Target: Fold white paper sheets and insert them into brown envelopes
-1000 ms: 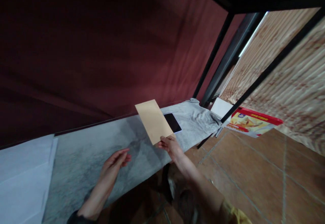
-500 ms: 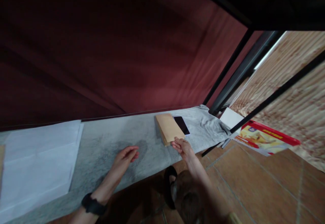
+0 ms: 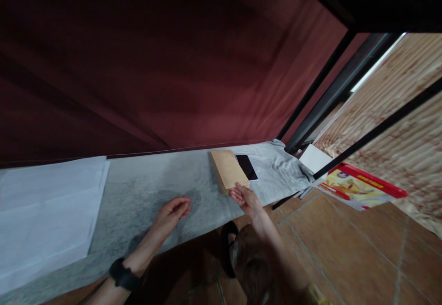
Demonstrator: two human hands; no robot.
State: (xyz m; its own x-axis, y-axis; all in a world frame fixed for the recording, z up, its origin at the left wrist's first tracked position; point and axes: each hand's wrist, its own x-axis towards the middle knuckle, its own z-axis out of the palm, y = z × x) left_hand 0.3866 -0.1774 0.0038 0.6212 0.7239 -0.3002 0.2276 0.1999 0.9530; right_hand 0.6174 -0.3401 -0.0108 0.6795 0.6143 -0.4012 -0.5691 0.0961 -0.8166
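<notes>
A stack of brown kraft paper envelopes (image 3: 226, 167) lies on the grey cloth-covered bench (image 3: 134, 180). My right hand (image 3: 243, 194) pinches the near right corner of the top envelopes, thumb on top and fingers curled at the edge; how many sheets it grips I cannot tell. Just right of the stack, a dark-screened phone (image 3: 247, 167) lies face up. To the left, my left hand (image 3: 173, 210) is held over the cloth, its fingers curled together with the thumb against them. Nothing shows in it. A black watch (image 3: 125, 275) is on the left wrist.
Large white paper sheets (image 3: 51, 213) cover the bench's left end. A dark red fabric wall (image 3: 172, 88) rises behind. Black metal bars (image 3: 380, 130) and a red-and-yellow printed box (image 3: 362, 187) are at the right, above a tiled floor (image 3: 348, 240). A dark shoe (image 3: 228, 249) is below.
The near edge of the top envelope, slightly raised before, now lies closer to the stack. My right hand keeps its pinch. My left hand has barely moved; the view has shifted a little.
</notes>
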